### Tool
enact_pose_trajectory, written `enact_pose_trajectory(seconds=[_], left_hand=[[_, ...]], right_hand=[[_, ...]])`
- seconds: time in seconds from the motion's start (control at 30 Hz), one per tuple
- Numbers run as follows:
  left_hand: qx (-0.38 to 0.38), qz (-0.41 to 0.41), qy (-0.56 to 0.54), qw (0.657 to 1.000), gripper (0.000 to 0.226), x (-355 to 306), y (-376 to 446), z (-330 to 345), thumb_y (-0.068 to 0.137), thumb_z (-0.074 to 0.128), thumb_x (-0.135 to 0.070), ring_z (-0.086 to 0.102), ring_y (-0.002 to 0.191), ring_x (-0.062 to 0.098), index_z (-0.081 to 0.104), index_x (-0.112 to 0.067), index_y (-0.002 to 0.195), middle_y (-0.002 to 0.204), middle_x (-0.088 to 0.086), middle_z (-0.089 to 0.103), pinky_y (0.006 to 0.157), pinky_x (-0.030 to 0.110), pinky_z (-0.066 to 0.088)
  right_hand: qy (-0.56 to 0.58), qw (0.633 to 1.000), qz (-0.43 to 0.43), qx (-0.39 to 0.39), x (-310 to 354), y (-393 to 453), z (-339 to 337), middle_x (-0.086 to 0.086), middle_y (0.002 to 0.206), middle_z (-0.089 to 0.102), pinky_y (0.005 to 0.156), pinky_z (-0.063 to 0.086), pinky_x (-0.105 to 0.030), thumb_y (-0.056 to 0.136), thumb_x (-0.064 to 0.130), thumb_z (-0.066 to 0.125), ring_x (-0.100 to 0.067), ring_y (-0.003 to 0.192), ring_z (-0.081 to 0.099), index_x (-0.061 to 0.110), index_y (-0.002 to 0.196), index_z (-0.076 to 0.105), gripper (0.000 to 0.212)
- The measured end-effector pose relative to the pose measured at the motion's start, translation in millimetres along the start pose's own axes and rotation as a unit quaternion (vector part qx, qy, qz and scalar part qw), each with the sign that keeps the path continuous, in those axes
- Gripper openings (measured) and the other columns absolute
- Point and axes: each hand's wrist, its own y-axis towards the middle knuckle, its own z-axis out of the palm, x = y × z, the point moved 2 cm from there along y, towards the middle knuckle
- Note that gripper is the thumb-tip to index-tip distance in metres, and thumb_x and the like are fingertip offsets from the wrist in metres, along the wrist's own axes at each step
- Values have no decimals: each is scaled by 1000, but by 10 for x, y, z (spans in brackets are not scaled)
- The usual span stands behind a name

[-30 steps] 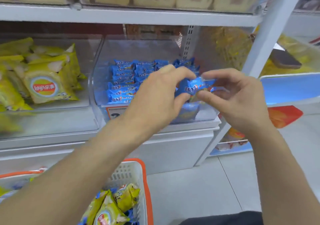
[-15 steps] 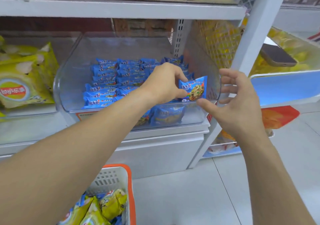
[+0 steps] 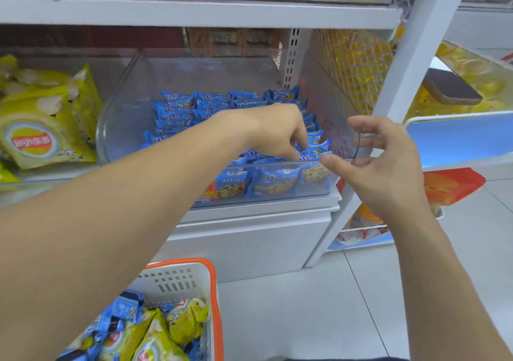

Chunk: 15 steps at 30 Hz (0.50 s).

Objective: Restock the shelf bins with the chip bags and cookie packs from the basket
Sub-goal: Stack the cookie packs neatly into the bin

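My left hand (image 3: pixel 277 129) reaches into the clear shelf bin (image 3: pixel 119 127), its fingertips pinching a blue cookie pack (image 3: pixel 317 147) down among the packs at the bin's front right corner. Rows of the same blue cookie packs (image 3: pixel 191 105) fill the bin. My right hand (image 3: pixel 385 169) hovers just outside the bin's right front corner, fingers loosely spread, holding nothing. The orange-rimmed white basket (image 3: pixel 215 291) sits at the bottom left and holds yellow chip bags (image 3: pixel 184 322) and blue cookie packs (image 3: pixel 122 309). Yellow chip bags (image 3: pixel 36 130) lie in the neighbouring bin on the left.
A white shelf post (image 3: pixel 416 55) rises right of the bin. A shelf board (image 3: pixel 194 11) with beige packs runs overhead. A dark flat object (image 3: pixel 449 88) lies on the right-hand unit, a red bag (image 3: pixel 452 186) below it. Grey floor tiles (image 3: pixel 305 319) lie below.
My left hand has carried the cookie pack down into the bin's front right corner. My right hand let go of it earlier and stays beside the bin.
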Motion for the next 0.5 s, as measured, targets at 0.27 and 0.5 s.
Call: enact_pose_trajectory(seconds=[0.27, 0.5], left_hand=[[-326, -37, -198, 924, 17, 50, -932, 217, 95, 59, -20, 48, 55, 4, 71, -14, 86, 62, -7, 59, 56, 12, 36], [-329, -73, -275, 901, 16, 38, -1850, 890, 92, 60, -22, 52, 57, 8, 71, -14, 85, 65, -1, 62, 57, 19, 40]], right_hand=[[-54, 998, -5, -16, 116, -89, 16, 3, 124, 50, 83, 50, -19, 68, 33, 89, 7, 88, 54, 25, 125, 59, 65], [-26, 994, -100, -21, 541, -390, 369, -5, 95, 60, 71, 37, -8, 77, 15, 77, 2, 69, 47, 17, 103, 61, 31]])
